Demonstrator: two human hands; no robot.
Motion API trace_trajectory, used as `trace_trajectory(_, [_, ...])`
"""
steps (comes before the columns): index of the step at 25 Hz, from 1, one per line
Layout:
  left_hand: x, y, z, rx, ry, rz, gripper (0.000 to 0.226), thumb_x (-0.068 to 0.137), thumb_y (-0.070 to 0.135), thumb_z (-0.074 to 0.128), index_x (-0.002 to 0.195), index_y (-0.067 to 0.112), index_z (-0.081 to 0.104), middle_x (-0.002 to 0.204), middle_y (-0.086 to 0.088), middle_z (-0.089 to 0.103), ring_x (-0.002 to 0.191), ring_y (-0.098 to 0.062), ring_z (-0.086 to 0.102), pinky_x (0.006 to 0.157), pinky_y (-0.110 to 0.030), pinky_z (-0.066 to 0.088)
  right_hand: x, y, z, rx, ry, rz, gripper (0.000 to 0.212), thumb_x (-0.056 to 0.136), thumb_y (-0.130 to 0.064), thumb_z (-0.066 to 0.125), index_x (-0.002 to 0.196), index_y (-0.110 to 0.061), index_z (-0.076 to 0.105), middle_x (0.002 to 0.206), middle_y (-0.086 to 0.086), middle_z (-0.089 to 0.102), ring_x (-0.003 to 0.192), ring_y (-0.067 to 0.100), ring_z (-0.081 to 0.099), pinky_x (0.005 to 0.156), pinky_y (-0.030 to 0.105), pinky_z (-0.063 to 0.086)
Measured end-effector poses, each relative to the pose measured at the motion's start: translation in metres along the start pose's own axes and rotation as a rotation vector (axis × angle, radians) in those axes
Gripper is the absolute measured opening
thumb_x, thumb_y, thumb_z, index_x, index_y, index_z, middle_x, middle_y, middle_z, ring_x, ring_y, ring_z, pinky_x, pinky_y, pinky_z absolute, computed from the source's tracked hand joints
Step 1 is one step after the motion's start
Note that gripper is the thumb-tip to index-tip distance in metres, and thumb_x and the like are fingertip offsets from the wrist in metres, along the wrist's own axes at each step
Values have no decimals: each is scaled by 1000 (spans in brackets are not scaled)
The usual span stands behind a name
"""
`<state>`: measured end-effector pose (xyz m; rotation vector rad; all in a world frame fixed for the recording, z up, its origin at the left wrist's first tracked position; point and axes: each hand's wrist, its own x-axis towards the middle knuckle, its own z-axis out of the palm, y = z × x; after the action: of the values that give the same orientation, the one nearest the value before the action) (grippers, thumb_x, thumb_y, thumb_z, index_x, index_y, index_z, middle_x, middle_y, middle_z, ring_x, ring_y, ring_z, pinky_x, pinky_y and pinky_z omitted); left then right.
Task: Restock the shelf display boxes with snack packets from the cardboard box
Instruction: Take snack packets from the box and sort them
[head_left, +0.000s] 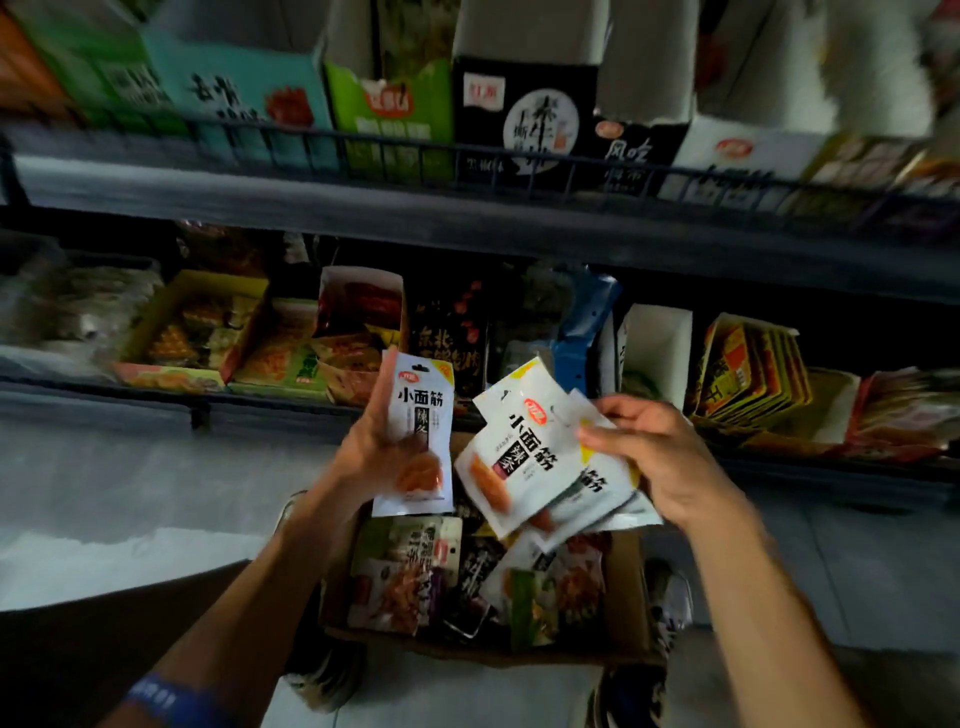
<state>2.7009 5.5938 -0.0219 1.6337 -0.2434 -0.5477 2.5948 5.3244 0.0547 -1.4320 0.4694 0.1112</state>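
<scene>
Cardboard box (631, 613) below hands; left hand (371, 452) grips one white packet (418, 431) upright, right hand (660, 457) pinches fanned white packets (524, 457).

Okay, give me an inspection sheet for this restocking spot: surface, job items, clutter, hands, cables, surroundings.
Surface: pale floor below the shelving; the cardboard box sits on it.
Job's things: cardboard box holds mixed snack packets; one white packet upright in the left hand; a fanned bunch of white packets in the right hand; open white display box on the lower shelf.
Clutter: loose packets heaped in lower-shelf trays.
Grippers: left hand grips the single packet; right hand pinches the bunch.
Cables: nothing seen.
Surroundings: upper shelf with wire rail and upright display boxes; view blurred at the edges.
</scene>
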Motion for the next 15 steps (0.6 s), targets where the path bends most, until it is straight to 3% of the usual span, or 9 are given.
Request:
trace_trajectory(2, [-6, 51, 14, 79, -78, -6, 73, 89, -11, 52, 147, 33, 42, 114, 1, 69, 86, -32, 64, 67, -35, 55, -17, -34, -5, 126, -23, -78, 21, 65, -1, 72, 84, -10, 72, 84, 12, 75, 70, 22, 71, 69, 32, 60])
trace_trajectory(4, [-16, 101, 32, -24, -154, -11, 31, 96, 6, 52, 125, 6, 64, 105, -9, 73, 76, -16, 70, 65, -20, 54, -28, -63, -3, 193, -33, -142, 19, 64, -2, 72, 78, -15, 72, 81, 11, 75, 69, 22, 71, 68, 34, 59])
trace_trajectory(7, [-35, 171, 58, -319, -401, -236, 53, 88, 50, 49, 107, 7, 73, 101, -15, 76, 86, -24, 74, 72, -33, 61, -37, -103, 4, 239, 72, -206, 19, 65, -6, 75, 81, -13, 67, 76, 9, 74, 64, 22, 70, 62, 34, 60])
trace_trajectory(9, [-42, 195, 69, -210, -421, -227, 35, 84, 43, 65, 91, 11, 78, 96, -13, 76, 80, -22, 74, 71, -32, 62, -40, -123, 10, 306, 196, -226, 17, 70, -5, 77, 79, -13, 64, 71, 8, 73, 58, 22, 68, 55, 33, 58])
trace_trajectory(11, [-50, 205, 80, -129, -369, -185, 9, 85, 13, 70, 84, 9, 77, 90, -11, 77, 73, -19, 74, 64, -27, 60, -40, -132, 18, 405, 297, -230, 16, 74, -9, 78, 77, -12, 63, 72, 11, 73, 62, 26, 70, 57, 36, 60])
trace_trajectory(13, [-50, 208, 86, -158, -268, -156, 9, 84, 3, 69, 89, 6, 75, 91, -14, 77, 72, -20, 75, 61, -26, 59, -42, -136, 21, 544, 220, -145, 24, 76, -28, 77, 88, -10, 70, 94, 17, 75, 85, 34, 72, 78, 51, 59])
trace_trajectory(15, [-49, 217, 88, -230, -170, -149, 13, 82, 5, 71, 95, 2, 75, 91, -16, 77, 70, -22, 74, 60, -27, 59, -49, -139, 21, 582, 76, -25, 45, 85, -48, 63, 111, -13, 73, 110, 17, 73, 99, 37, 70, 87, 53, 54])
